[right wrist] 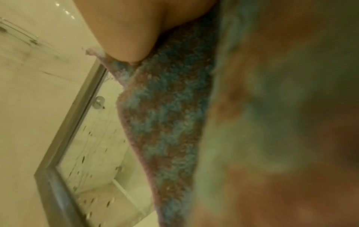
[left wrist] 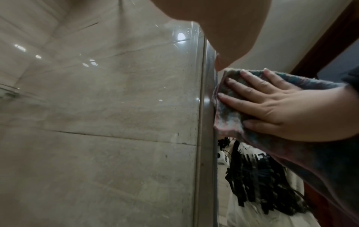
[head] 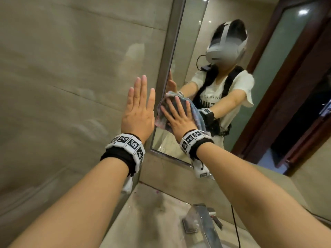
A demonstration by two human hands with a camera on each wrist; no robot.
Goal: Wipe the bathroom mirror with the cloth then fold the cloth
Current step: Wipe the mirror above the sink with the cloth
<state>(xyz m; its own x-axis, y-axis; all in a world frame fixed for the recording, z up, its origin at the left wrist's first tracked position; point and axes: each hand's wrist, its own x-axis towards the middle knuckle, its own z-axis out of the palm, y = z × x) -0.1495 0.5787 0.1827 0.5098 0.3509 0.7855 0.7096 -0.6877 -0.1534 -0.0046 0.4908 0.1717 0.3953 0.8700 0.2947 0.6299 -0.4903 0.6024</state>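
The mirror point(head: 197, 56) hangs in a grey metal frame point(head: 165, 68) on the tiled wall. My right hand point(head: 179, 115) lies flat with spread fingers on a blue and pink cloth point(head: 198, 116), pressing it against the glass near the mirror's lower left edge. In the left wrist view the same right hand point(left wrist: 281, 107) covers the cloth point(left wrist: 229, 110) beside the frame point(left wrist: 207, 122). The right wrist view is filled by the cloth point(right wrist: 170, 122), blurred on its right side, with the frame's corner point(right wrist: 48, 173) below. My left hand point(head: 138, 108) rests flat on the wall tile, left of the frame, fingers straight.
Beige tiles point(head: 62, 86) cover the wall left of the mirror. Below lies a stone counter point(head: 148, 208) with a chrome tap point(head: 204, 222) and a black cable point(head: 235, 228). A dark wooden door frame point(head: 286, 95) shows in the reflection at the right.
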